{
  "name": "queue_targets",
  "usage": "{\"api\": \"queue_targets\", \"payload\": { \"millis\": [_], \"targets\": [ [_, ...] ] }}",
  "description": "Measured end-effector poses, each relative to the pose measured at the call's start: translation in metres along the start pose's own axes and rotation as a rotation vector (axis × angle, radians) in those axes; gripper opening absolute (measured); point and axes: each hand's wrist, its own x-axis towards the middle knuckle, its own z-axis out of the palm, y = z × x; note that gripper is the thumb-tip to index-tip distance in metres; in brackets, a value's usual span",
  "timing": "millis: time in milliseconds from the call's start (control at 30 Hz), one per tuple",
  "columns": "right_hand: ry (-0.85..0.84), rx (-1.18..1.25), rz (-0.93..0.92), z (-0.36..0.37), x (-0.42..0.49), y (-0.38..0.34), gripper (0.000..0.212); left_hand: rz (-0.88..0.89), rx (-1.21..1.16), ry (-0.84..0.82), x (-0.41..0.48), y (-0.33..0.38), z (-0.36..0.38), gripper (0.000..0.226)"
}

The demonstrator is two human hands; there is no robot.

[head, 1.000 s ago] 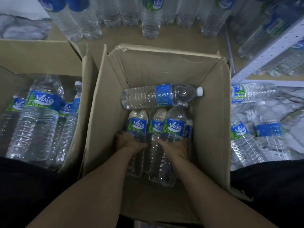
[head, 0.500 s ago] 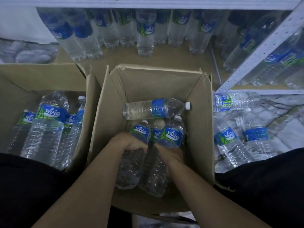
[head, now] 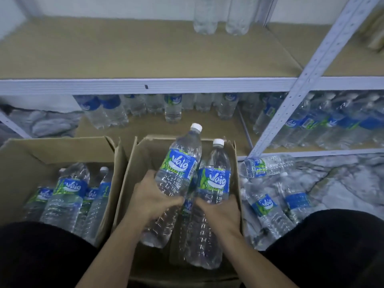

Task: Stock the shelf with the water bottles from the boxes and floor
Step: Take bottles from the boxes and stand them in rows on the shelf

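Cardboard box (head: 133, 169) under my hands, its inside mostly hidden by two water bottles. My left hand (head: 153, 201) curls round one bottle (head: 176, 183), my right hand (head: 220, 213) round another (head: 214, 204), caps pointing away toward the shelf (head: 145, 57). Between them a third bottle (head: 188, 206) barely shows. Left of my left hand, a second box (head: 41, 150) holds more bottles (head: 64, 200); right of my right hand, loose bottles (head: 268, 206) lie on the floor.

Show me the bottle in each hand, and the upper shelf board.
Left-hand bottle (head: 180, 165): head view, on its blue label.
Right-hand bottle (head: 214, 179): head view, on its blue label.
Upper shelf board (head: 124, 50): head view, on its bare brown surface.
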Motion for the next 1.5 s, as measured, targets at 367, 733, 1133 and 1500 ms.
{"api": "queue_targets", "payload": {
  "millis": [367, 733, 1133, 1500],
  "targets": [
    [0.02, 0.14, -0.537, -0.062, -0.011, -0.14, 0.064, 0.376, -0.353, 0.41, -0.01, 0.104, -0.046, 0.077],
    [0.024, 0.263, -0.913, -0.072, 0.023, -0.328, 0.081, 0.642, -0.415, 0.556, 0.062, 0.234, -0.15, 0.084],
    [0.05, 0.216, -0.997, -0.011, 0.105, -0.459, 0.077, 0.709, -0.456, 0.666, 0.19, 0.287, -0.205, 0.08],
    [0.046, 0.312, -0.965, 0.061, 0.183, -0.505, 0.077, 0.672, -0.463, 0.691, 0.266, 0.262, -0.206, 0.086]
  ]
}}
